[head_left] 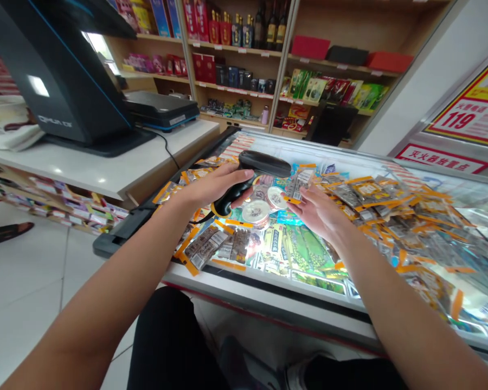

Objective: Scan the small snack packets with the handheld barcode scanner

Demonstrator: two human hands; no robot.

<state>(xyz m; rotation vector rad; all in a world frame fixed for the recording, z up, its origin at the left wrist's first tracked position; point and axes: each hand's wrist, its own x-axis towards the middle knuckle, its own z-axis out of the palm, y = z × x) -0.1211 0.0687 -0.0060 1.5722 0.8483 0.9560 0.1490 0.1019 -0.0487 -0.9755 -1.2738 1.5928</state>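
Observation:
My left hand [223, 187] is wrapped round the handle of a black barcode scanner [264, 162], whose head points to the right. Opposite it, my right hand [315, 211] pinches a small clear snack packet [300, 183] with orange edges, its printed label turned up. The packet is just off the scanner's front end. Both hands are above the glass top of a chest freezer [309, 295]. Similar packets [207, 246] lie on the glass at the left, and a large heap of packets [390, 211] spreads to the right. Round white-lidded tubs [255, 211] show below the scanner.
A white counter [162, 157] at the left bears a black checkout terminal [73, 103] and a weighing scale [160, 108]. Shelves [236, 51] with bottles and boxes stand behind. Red-and-white signs [463, 119] are at the right. Another person's sandalled foot [8, 233] shows at the far left.

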